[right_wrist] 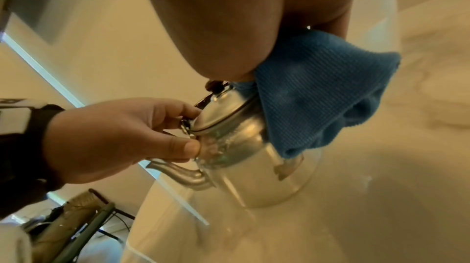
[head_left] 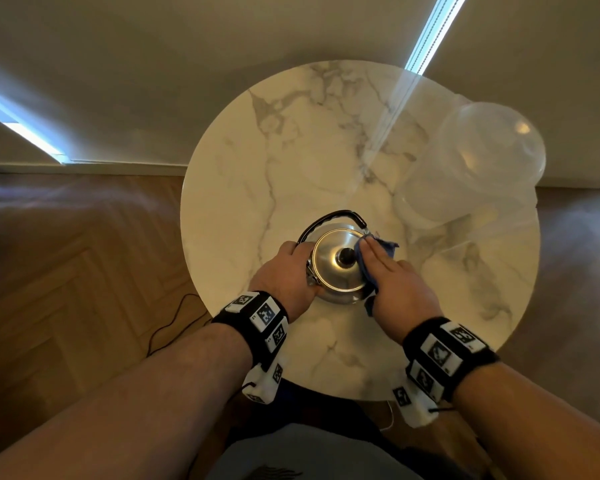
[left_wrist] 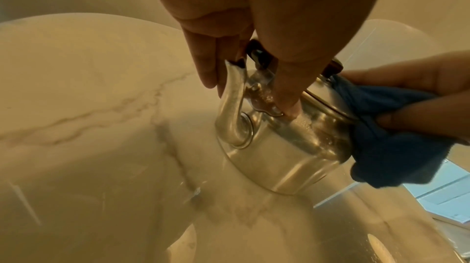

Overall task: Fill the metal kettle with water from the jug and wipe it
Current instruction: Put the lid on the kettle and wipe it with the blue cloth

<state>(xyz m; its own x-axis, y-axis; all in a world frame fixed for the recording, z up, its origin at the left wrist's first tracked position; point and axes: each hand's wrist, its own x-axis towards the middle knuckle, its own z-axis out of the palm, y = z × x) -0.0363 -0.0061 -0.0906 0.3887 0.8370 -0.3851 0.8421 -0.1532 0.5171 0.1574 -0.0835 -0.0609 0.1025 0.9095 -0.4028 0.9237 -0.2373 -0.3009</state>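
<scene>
Metal kettle [head_left: 338, 268] is sitting lid-on near the front of the round marble table [head_left: 291, 150]. Left hand [head_left: 284, 275] is gripping it on the spout side, thumb and fingers curled onto the body. Right hand [head_left: 392, 282] is pressing a blue cloth [head_left: 385, 249] against the other side, fingers straight and together. Clear plastic jug [head_left: 471, 168] is standing well apart at the far right. Black cable [head_left: 170, 323] is trailing over the parquet floor [head_left: 66, 271]. Head view is hiding the spout [left_wrist: 232, 106]; only the wrist views are showing it.
</scene>
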